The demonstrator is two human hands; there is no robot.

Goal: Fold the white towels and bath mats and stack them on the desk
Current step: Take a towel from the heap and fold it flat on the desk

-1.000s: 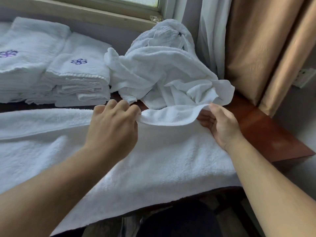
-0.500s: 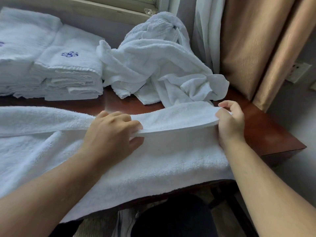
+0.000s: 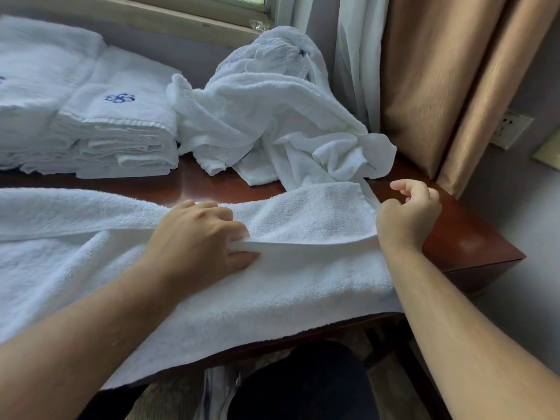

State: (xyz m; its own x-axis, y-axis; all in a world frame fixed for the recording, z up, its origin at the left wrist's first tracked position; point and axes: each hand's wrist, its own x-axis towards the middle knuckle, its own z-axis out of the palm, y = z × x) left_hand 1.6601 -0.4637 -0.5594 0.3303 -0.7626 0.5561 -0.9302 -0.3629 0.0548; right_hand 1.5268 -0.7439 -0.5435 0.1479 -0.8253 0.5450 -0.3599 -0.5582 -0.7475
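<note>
A large white towel [image 3: 272, 286] lies spread across the front of the desk [image 3: 472, 237], its far long side folded toward me. My left hand [image 3: 200, 241] pinches the folded edge near the middle. At the right end of the same fold, my right hand [image 3: 406, 216] has its fingers curled and its thumb side against the towel's edge. A crumpled heap of white towels [image 3: 272, 116] lies behind. At the back left stand folded stacks, one with a blue emblem [image 3: 118, 128] and a taller one [image 3: 36, 86].
Tan curtains [image 3: 439, 86] and a white sheer curtain hang at the right behind the heap. The window sill [image 3: 151, 22] runs along the back. A wall socket [image 3: 512, 128] is at the far right. The desk's right corner is bare wood.
Both hands have drawn the towel's far edge toward me and laid it down as a fold. The right hand has come down from a lifted corner to the towel's right edge.
</note>
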